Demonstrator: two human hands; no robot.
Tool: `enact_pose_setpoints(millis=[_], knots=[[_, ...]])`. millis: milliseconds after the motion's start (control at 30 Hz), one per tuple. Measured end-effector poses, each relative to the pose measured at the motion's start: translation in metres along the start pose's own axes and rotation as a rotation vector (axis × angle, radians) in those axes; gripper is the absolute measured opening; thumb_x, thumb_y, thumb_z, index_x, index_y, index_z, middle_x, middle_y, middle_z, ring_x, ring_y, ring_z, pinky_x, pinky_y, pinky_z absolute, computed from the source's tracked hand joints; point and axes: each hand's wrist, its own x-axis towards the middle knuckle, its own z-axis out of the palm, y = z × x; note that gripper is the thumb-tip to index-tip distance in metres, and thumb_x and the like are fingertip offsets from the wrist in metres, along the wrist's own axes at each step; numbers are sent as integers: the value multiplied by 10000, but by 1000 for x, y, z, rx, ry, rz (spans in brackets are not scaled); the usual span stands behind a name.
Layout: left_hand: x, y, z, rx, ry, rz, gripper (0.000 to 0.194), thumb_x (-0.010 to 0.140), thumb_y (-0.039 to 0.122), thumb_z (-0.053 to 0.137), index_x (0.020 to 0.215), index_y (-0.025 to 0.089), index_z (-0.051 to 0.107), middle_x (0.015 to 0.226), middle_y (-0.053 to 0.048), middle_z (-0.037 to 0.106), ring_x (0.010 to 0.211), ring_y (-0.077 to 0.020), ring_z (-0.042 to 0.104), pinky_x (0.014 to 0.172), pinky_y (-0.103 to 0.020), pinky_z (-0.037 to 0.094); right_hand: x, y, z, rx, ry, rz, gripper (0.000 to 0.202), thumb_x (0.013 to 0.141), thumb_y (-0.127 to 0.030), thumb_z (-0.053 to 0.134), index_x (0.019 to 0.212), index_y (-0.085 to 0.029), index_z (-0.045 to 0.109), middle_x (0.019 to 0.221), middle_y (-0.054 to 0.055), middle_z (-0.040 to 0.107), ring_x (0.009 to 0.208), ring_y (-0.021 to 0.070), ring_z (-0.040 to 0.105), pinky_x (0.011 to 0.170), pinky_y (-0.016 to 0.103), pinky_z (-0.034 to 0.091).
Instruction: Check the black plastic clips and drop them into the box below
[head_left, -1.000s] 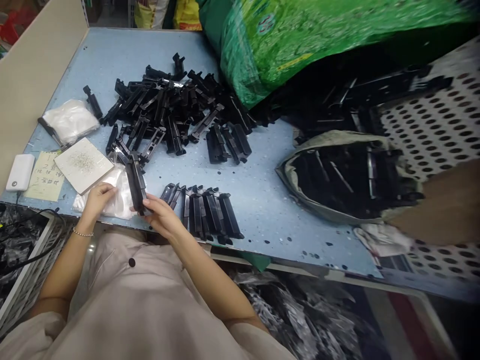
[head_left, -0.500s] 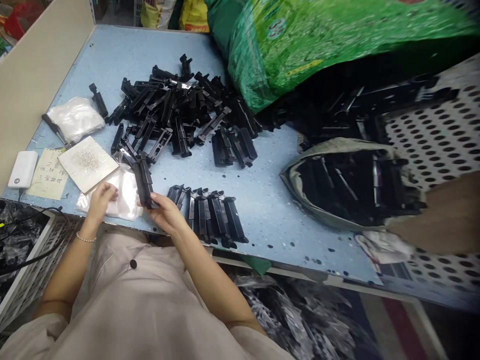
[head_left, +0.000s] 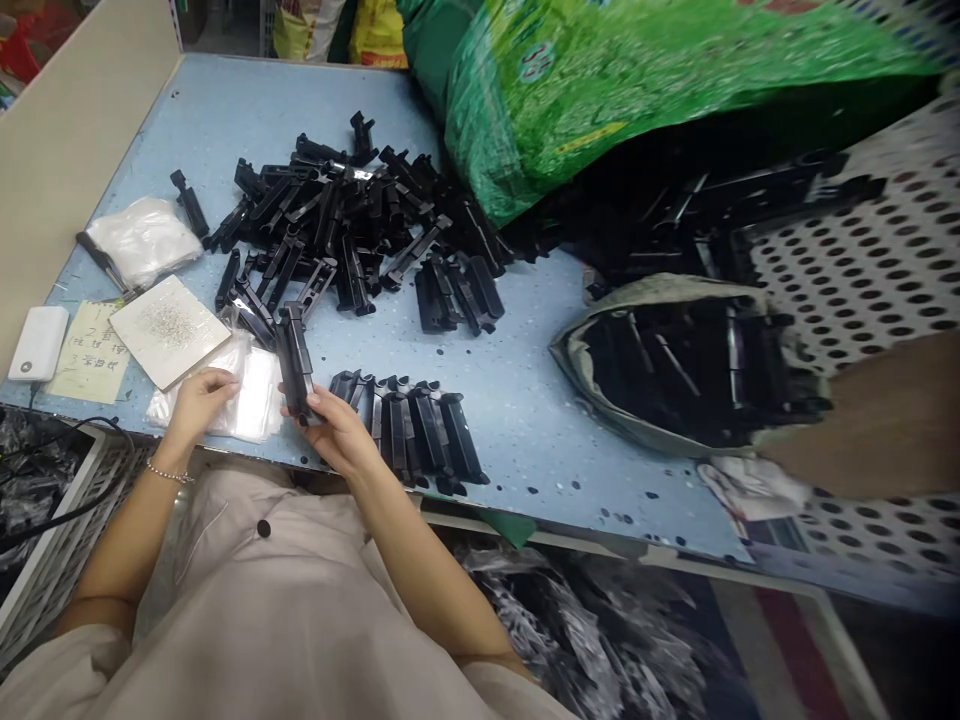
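The right hand (head_left: 330, 425) grips a long black plastic part (head_left: 295, 360) at its near end, fingers wrapped tight around it, in the lower left of the frame just above the table's (head_left: 525, 380) front edge. The part stands tilted up off the table; its long axis runs from the hand up and slightly left in the frame, the free end pointing away from the person toward the loose pile of black parts (head_left: 352, 230) in the upper middle.

It looks like rigid moulded plastic: light, stiff, unlikely to bend, with ribs and notches that give the fingers purchase, so probably not slippery. A hold near 1 end, as now, leaves the rest free; a grip at mid-length would likely steady it better.

The left hand (head_left: 199, 400) rests on a clear plastic bag (head_left: 251, 395) lying flat on the table, fingers curled and pinching at its edge; what they pinch is too small to tell. Just right of the right hand lies a neat row of the same parts (head_left: 412, 425), side by side. Left of the bag sit a pale square tile (head_left: 169, 328), a handwritten note (head_left: 90, 352) and a white power bank (head_left: 37, 342).
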Motion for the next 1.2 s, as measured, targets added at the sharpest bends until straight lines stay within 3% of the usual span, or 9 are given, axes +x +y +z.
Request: enact_pose_setpoints(millis=[67,200,367,467,600,733,900,1067,1200], knots=[[2,-1,-6,-159,57,-93,271,667,360,835,685,175,638,723,1,620,687,-147,569,692,-288,460,1,1,3,-10,-31,17,288,760,-359,760,983,-181,726,1034,61,731,809,157,676,663,253,491],[-1,3,-10,-234,-34,-162,321,728,469,781,733,161,691,758,-14,621,625,-119,516,588,-262,404,8,4,10,2,-90,61,313,741,-370,769,988,-186,711,897,32,712,820,173,692,674,258,499],[-3,6,-4,-260,80,-113,329,597,370,865,639,170,607,711,11,578,678,-120,525,668,-261,435,17,10,21,38,-150,86,298,758,-385,761,976,-192,700,892,26,710,819,174,698,694,263,508],[-4,8,-1,-257,-19,-98,286,664,372,825,661,170,623,717,1,605,692,-129,544,701,-275,453,26,17,27,82,-186,143,283,732,-378,793,922,-192,695,904,23,713,801,167,698,678,257,509],[-9,16,-12,-271,54,-83,248,706,359,800,784,177,650,796,-26,672,745,-154,607,737,-297,499,38,22,25,113,-76,152,287,623,-327,871,773,-166,687,762,3,676,718,150,675,688,262,529],[-19,24,-29,47,135,188,25,823,215,643,846,206,644,988,-61,691,992,-208,647,945,-380,506,34,15,15,123,50,69,293,605,-321,885,763,-169,691,748,-9,658,738,149,678,691,256,527],[-20,21,-30,503,-23,303,335,836,111,479,1041,194,730,1169,-105,668,1043,-238,642,1007,-418,499,-1,1,7,47,2,-21,360,704,-308,832,1026,-202,709,902,2,718,792,129,687,689,213,524],[-15,24,-26,429,-67,245,529,822,116,541,1343,191,595,1321,-102,585,712,-101,603,764,-288,574,-27,17,-7,129,-325,397,334,855,-404,694,1009,-109,661,878,115,753,688,138,691,616,213,551],[-36,38,-17,568,-102,463,689,868,34,448,1528,221,383,1432,-144,502,945,-157,663,888,-330,579,-20,34,-10,157,-274,473,284,902,-370,643,993,-101,627,847,122,749,657,126,685,596,200,557]])
